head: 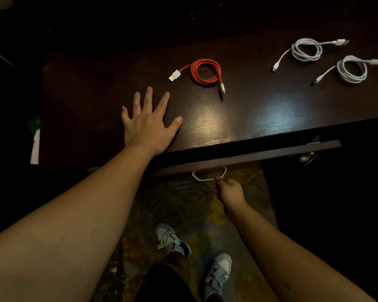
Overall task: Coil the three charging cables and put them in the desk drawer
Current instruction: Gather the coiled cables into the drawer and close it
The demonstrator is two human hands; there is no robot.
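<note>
Three coiled cables lie on the dark wooden desk (238, 118). An orange cable (205, 71) sits in the middle, and two white cables (307, 50) (351, 69) lie at the far right. My left hand (150, 123) rests flat on the desktop with its fingers spread, just left of and nearer than the orange cable. Below the front edge, the desk drawer (249, 156) stands pulled out a little. My right hand (228, 189) grips its white handle (207, 174) with curled fingers. The drawer's inside is dark and cannot be made out.
A round metal knob (306, 158) shows under the desk's right end. My two white sneakers (172, 239) stand on a patterned carpet below. A white and green object (35, 144) lies in the dark at the desk's left side.
</note>
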